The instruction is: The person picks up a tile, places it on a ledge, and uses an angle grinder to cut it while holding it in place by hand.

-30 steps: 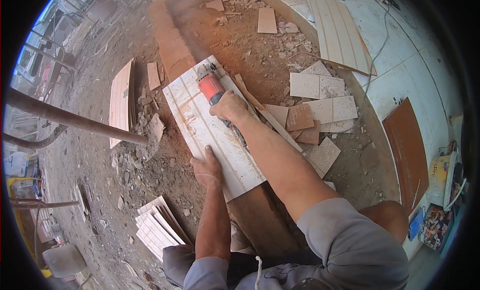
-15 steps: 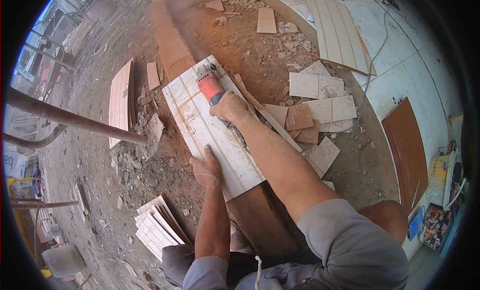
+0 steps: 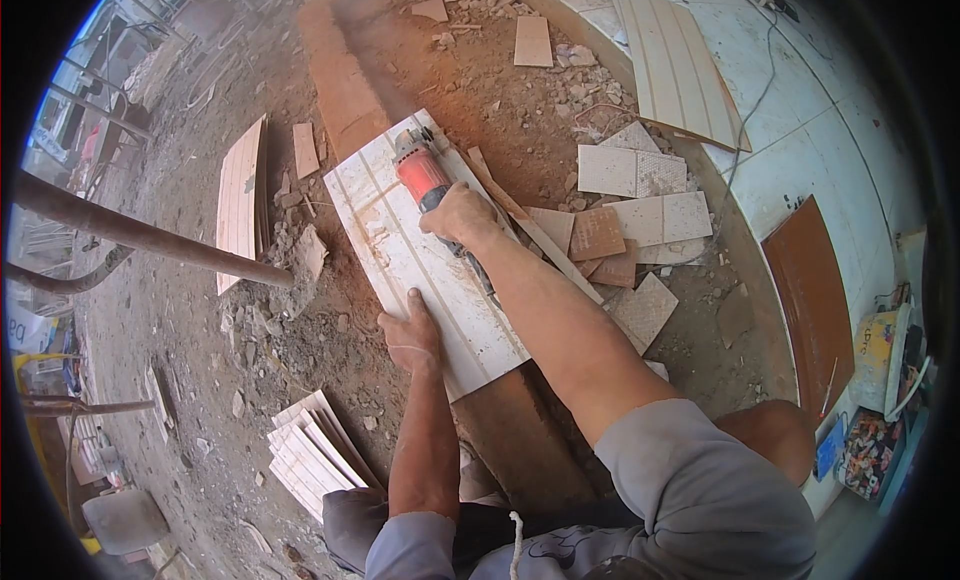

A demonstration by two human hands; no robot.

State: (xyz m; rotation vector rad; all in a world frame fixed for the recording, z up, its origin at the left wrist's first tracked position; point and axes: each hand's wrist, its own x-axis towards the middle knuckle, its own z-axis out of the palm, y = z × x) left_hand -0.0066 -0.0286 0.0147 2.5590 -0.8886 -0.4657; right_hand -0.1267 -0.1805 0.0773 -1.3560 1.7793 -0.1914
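Observation:
A red and black angle grinder lies along the upper part of a pale tile. My right hand is wrapped round the grinder's body, with its disc end pointing at the tile's far edge. My left hand grips the tile's left edge, thumb on top and the fingers partly hidden at the side. The tile rests on a long wooden beam. Light dust marks and straight lines run over the tile's face. Reddish dust hangs past its far end.
Stacked tile strips stand at the left and lie near my knee. A rusty metal pole reaches in from the left. Broken tiles lie to the right on rubble. A brown panel and a cable rest on the white floor.
Almost nothing differs. Both hands, the grinder and the tile hold the same place, and the dust beyond the tile has shifted slightly.

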